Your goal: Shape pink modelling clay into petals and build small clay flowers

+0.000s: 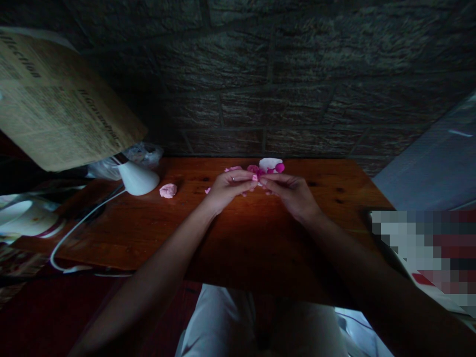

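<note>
My left hand (231, 186), wearing a ring, is closed in a pinch on a small pink piece (255, 177) that looks like soft clay. On its other side, my right hand (292, 191) has thumb and finger pressed together at the piece's edge. Both hands meet just above the far part of the wooden table (238, 238). Behind the fingertips lie a white flat thing (270, 162), a magenta round piece (280, 167) and more pink lumps (233, 169), partly hidden. A larger pale pink lump (168, 190) rests to the left, with a small pink bit (207, 190) nearer my left hand.
A lamp with a newsprint shade (70, 109) and white base (138, 178) stands at left, its white cord (80, 225) running over the table edge. Beside it are a clear plastic bag (143, 154) and a white cup (22, 218). A dark brick wall (238, 74) rises behind.
</note>
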`<action>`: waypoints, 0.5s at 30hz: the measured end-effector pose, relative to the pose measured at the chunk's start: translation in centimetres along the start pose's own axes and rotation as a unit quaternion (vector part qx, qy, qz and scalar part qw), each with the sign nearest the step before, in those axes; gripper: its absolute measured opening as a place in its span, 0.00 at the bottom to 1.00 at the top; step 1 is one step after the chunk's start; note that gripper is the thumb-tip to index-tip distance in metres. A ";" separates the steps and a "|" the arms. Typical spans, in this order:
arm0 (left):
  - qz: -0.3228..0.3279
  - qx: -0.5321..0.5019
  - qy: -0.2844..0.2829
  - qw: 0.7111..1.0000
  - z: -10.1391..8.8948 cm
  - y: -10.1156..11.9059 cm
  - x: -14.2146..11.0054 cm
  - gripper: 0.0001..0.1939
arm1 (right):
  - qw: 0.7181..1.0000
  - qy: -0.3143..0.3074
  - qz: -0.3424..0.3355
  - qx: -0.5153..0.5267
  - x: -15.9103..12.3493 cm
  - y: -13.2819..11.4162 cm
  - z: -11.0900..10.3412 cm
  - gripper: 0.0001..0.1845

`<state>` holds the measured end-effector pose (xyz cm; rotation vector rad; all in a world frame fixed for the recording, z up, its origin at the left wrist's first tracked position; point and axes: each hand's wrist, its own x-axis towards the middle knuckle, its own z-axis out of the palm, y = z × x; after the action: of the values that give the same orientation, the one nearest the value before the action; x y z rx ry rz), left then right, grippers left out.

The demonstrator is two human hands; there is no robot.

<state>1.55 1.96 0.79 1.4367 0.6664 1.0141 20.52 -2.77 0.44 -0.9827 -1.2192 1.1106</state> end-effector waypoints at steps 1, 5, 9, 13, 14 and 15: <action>0.000 0.000 0.000 1.000 0.0 0.0 0.0 0.13 | 1.000 0.002 -0.001 0.003 0.0 0.0 0.0 0.15; 0.001 0.007 0.003 1.000 0.1 0.1 0.0 0.13 | 1.000 0.002 0.001 0.008 0.0 0.2 -0.1 0.13; 0.000 0.013 0.010 1.000 0.0 0.2 0.0 0.12 | 1.000 0.013 -0.016 -0.010 0.0 0.2 0.0 0.12; -0.002 0.015 0.016 1.000 0.0 0.2 0.0 0.13 | 1.000 0.008 -0.021 0.006 0.2 0.2 0.0 0.15; -0.001 0.014 0.016 1.000 0.0 0.2 0.0 0.14 | 1.000 0.007 -0.020 0.010 0.3 0.2 0.0 0.16; 0.000 0.014 0.017 1.000 0.0 0.1 0.0 0.14 | 1.000 0.007 -0.020 0.010 0.4 0.3 -0.1 0.17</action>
<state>1.51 1.99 0.91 1.4459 0.7075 1.0337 20.55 -2.37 0.26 -0.9447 -1.2091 1.0814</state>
